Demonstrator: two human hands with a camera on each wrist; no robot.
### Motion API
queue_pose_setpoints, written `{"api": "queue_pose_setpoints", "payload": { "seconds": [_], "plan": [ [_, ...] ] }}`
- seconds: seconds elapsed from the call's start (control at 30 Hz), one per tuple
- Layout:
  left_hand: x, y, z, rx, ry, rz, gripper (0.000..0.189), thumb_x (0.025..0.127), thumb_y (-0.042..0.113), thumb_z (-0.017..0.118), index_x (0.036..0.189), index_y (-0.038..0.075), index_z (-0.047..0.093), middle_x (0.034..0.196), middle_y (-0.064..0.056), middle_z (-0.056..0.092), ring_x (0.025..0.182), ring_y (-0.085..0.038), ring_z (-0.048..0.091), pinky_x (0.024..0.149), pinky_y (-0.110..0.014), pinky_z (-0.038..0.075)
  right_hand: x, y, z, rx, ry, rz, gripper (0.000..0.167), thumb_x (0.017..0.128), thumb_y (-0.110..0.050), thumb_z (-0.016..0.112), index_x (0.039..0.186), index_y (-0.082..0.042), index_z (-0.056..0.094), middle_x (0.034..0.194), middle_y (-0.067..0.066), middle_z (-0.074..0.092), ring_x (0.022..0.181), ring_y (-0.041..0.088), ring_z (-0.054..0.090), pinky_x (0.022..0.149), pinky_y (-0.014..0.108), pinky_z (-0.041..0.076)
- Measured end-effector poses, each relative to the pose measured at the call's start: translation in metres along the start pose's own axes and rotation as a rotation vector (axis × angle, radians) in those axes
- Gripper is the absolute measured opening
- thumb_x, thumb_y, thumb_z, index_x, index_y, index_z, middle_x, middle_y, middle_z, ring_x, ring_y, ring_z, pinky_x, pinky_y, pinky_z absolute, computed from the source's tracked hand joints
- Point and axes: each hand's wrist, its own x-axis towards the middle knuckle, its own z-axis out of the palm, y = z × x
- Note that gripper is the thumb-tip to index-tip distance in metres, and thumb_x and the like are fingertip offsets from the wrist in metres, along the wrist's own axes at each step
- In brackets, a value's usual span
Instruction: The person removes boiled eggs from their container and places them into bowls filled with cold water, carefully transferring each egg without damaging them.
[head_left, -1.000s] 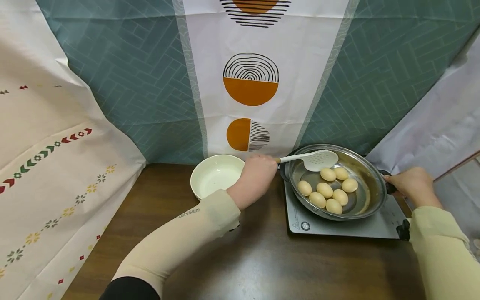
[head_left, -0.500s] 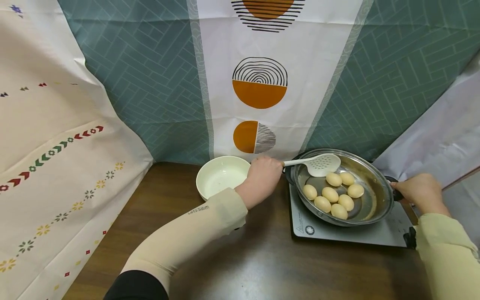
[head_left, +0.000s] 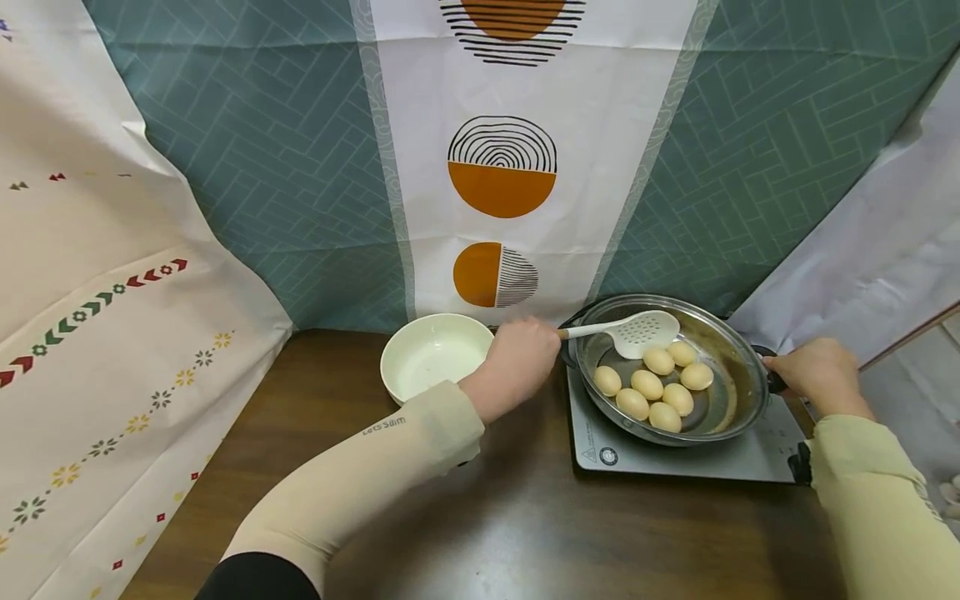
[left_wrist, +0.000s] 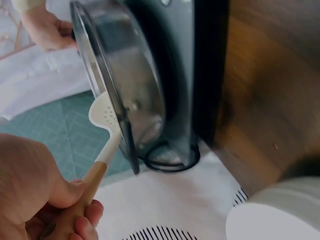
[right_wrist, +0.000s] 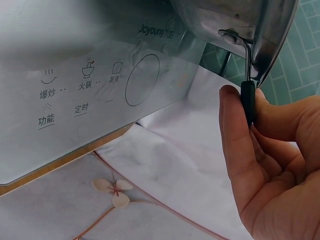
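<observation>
My left hand (head_left: 520, 360) grips the wooden handle of a white slotted spoon (head_left: 643, 333). The spoon's perforated head hangs over the left rear part of a steel pot (head_left: 726, 367), close above several pale peeled-looking eggs (head_left: 647, 384). In the left wrist view, fingers and thumb wrap round the spoon handle (left_wrist: 92, 182). On the pot's far right, my right hand (head_left: 821, 373) holds the black side handle (right_wrist: 247, 102), pinched between thumb and fingers in the right wrist view. Left of the pot stands a cream bowl (head_left: 431, 354), partly covered by my left hand.
Under the pot is a flat induction cooker (head_left: 686, 462) with printed controls facing my right wrist camera. Everything stands on a brown wooden table (head_left: 480, 525). Patterned cloths (head_left: 300, 183) hang close behind the table and along both sides.
The slotted spoon's head has tilted, showing more of its perforated face, and sits slightly lower over the pot. Both hands keep their grips; the head view has shifted a little.
</observation>
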Motion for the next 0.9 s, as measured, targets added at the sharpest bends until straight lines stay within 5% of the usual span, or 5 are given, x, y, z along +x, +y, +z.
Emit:
{"api": "queue_pose_setpoints", "payload": {
  "seconds": [0.17, 0.6, 0.9],
  "plan": [
    [0.000, 0.007, -0.008, -0.120, -0.088, 0.018, 0.018, 0.093, 0.023, 0.053, 0.086, 0.020, 0.069, 0.069, 0.003, 0.059, 0.060, -0.014, 0.055, 0.045, -0.029, 0.046, -0.002, -0.003, 0.000, -0.019, 0.017, -0.006, 0.059, 0.084, -0.043, 0.060, 0.071, 0.014, 0.061, 0.082, 0.036, 0.055, 0.088, 0.053, 0.047, 0.070, 0.048, 0.040],
    [0.007, 0.016, -0.024, -0.447, -0.413, -0.065, 0.008, 0.087, 0.019, 0.058, 0.086, 0.015, 0.064, 0.074, 0.003, 0.058, 0.058, -0.014, 0.053, 0.042, -0.027, 0.041, -0.004, -0.004, 0.003, 0.029, 0.022, -0.016, 0.054, 0.085, -0.041, 0.060, 0.061, 0.007, 0.064, 0.047, 0.005, 0.060, 0.087, 0.050, 0.049, 0.075, 0.049, 0.038],
    [0.014, 0.015, -0.027, -0.596, -0.608, -0.128, 0.010, 0.089, 0.020, 0.057, 0.083, 0.013, 0.061, 0.071, 0.000, 0.055, 0.051, -0.013, 0.045, 0.043, -0.022, 0.036, -0.003, -0.004, 0.003, 0.012, 0.033, -0.003, 0.057, 0.084, -0.042, 0.060, 0.069, 0.013, 0.062, 0.070, 0.026, 0.059, 0.090, 0.054, 0.046, 0.074, 0.050, 0.040]
  ]
}}
